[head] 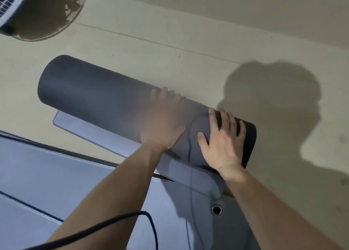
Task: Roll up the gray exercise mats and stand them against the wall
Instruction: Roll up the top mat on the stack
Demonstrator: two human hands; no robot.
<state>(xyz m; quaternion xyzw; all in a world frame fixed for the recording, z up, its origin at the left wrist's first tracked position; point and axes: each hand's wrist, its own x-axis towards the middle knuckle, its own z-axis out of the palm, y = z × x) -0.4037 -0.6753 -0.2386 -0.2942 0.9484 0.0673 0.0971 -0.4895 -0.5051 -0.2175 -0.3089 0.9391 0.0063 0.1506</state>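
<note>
The mat (90,89) is lying almost rolled on the floor (188,42), its long axis running from far left to near right; the left hand (164,121) and right hand (223,142) are pressing flat, fingers spread, on its right half; its unrolled tail is lying toward the person.

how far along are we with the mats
Done: the roll is thick, nearly fully wound. In hand: the left hand and right hand press flat on it, and a short tail lies unrolled beside it. Left: wind in the tail, stand the roll against the wall, then roll the flat mat nearby.
</note>
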